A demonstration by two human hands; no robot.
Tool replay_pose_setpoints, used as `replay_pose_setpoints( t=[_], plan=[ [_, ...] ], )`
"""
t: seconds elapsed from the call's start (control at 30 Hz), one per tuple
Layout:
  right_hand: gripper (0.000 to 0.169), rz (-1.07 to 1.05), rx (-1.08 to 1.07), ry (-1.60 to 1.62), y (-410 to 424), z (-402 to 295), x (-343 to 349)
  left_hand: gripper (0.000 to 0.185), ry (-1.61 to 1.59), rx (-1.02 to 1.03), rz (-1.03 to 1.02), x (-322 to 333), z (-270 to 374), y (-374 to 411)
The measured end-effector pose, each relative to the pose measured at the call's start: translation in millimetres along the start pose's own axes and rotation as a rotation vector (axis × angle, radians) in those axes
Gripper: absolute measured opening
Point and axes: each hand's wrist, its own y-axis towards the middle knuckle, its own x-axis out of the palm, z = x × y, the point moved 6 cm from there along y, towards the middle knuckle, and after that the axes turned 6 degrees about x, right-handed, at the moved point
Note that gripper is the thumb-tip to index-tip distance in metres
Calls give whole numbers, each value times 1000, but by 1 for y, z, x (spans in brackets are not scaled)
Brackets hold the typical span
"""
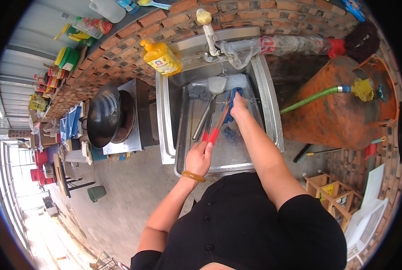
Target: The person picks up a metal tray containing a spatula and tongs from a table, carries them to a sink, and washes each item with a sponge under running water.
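My left hand (pixel 199 158), with an amber-coloured bangle at the wrist, grips the red handles of metal tongs (pixel 213 135). Close to the far end of the tongs, my right hand (pixel 238 104) holds a blue cloth (pixel 229 116) against the metal. Both hands are over a rectangular metal tray (pixel 234 165) that rests in and over the near edge of a stainless steel sink (pixel 167 135). In the tray lie a metal spatula (pixel 217 85) with a long handle and a grey scouring pad (pixel 199 92). Shallow water seems to cover the tray's bottom.
A yellow pump bottle (pixel 162 58) stands on the sink's back left corner, near the tap pipe (pixel 209 35). A black wok (pixel 104 116) leans on a stove at left. A rusty orange gas cylinder (pixel 332 104) with a green hose (pixel 312 99) is at right.
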Motion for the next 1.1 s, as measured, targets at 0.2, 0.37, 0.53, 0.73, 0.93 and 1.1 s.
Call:
replay_pose_setpoints(
  t=[0.2, 0.37, 0.53, 0.73, 0.93, 1.1],
  plan=[
    [27, -461, 35, 216, -30, -29, 24, 29, -1299, -1108, -2, 22, -41, -15],
    [36, -406, -115, -14, -39, -47, 24, 18, -1455, -940, 102, 22, -28, -4],
    [59, -367, 61, -210, -40, -41, 4, 15, -959, -664, 145, 5, -13, 14],
    [44, -655, -129, -503, -125, -9, 23, 30, -331, -493, 111, 12, -49, 36],
    [15, -356, -316, -433, -123, 14, 37, 24, -15, -244, 36, 21, -27, 44],
    [18, 75, -291, -162, -41, -46, 26, 24, 0, -216, -126, 13, 6, 18]
  ],
)
